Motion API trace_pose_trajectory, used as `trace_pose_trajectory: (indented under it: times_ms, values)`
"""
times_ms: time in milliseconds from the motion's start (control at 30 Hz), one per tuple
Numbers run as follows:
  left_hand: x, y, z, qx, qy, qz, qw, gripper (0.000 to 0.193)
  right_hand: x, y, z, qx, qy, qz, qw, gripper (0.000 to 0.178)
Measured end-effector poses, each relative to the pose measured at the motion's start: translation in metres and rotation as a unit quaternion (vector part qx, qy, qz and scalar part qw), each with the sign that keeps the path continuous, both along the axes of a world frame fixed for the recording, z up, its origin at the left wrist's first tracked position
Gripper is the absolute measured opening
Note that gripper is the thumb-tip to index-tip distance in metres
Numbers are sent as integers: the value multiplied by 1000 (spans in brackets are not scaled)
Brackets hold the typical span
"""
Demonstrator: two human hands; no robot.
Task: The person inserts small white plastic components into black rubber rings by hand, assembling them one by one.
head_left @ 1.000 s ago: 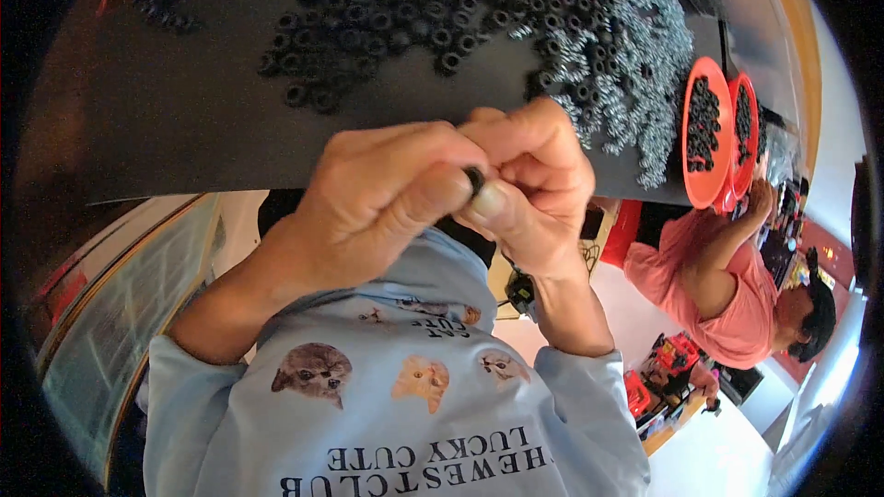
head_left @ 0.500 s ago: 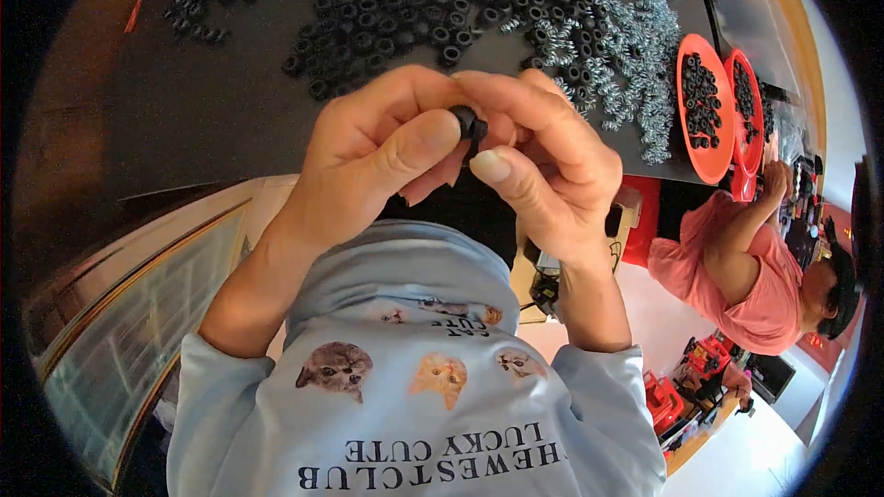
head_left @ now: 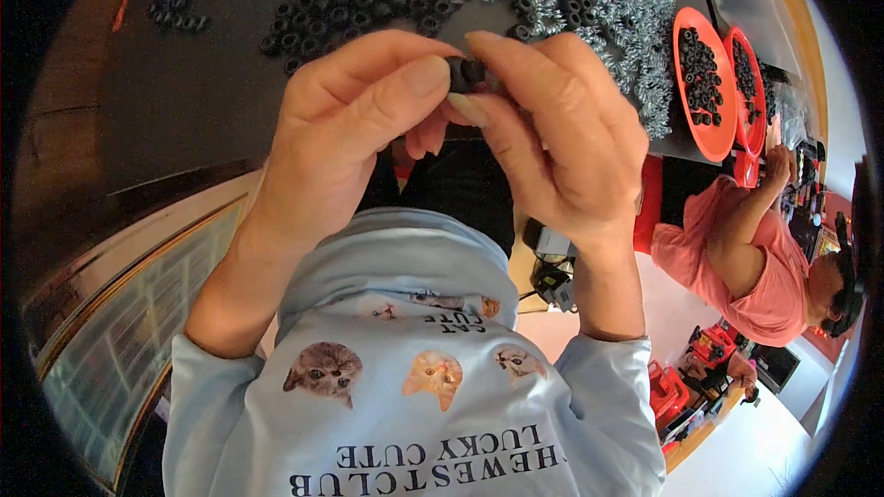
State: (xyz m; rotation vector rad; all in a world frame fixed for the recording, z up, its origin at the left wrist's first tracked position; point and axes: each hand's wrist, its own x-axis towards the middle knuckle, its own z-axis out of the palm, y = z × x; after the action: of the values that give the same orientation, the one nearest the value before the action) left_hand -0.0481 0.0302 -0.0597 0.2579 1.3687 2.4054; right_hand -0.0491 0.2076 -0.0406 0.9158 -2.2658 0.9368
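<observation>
Between my hands, above the table's near edge, is a small black ring-shaped part (head_left: 463, 75). My left hand (head_left: 336, 124) pinches its left side between thumb and forefinger. My right hand (head_left: 566, 133) is closed at its other side, thumb and forefinger tips meeting on it. A second black piece seems joined to the first, but the fingertips partly hide it. Beyond my hands lie a spread of similar black rings (head_left: 368, 5) and, to their right, a heap of silvery coil springs (head_left: 635, 23).
On the right, an orange-red oval tray (head_left: 707, 140) holds black parts, with a red basket (head_left: 748, 143) of more beside it. A co-worker in a pink shirt (head_left: 727, 253) sits there, an arm reaching to the table. A glass-panelled frame (head_left: 129, 313) stands at left.
Both hands have moved slightly up and away from my body. My right fingers have straightened and come round onto the black part's right side.
</observation>
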Motion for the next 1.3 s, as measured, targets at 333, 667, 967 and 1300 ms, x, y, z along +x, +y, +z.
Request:
trace_pose_trajectory:
  times_ms: [333, 667, 967, 1300]
  values:
    - [0, -2, 4, -94, -5, -3, 996, 23, -1, 1, 10, 98, -10, -11, 995, 25]
    - [10, 1, 9, -227, 21, -14, 974, 25, 7, 4, 3, 126, 28, 83, 988, 13]
    - [2, 13, 13, -298, 145, -19, 943, 34, 5, 107, 34, 53, 48, -222, 972, 21]
    - [-4, 12, -4, -348, 190, -16, 918, 31, 18, 118, 11, 121, -33, -265, 956, 24]
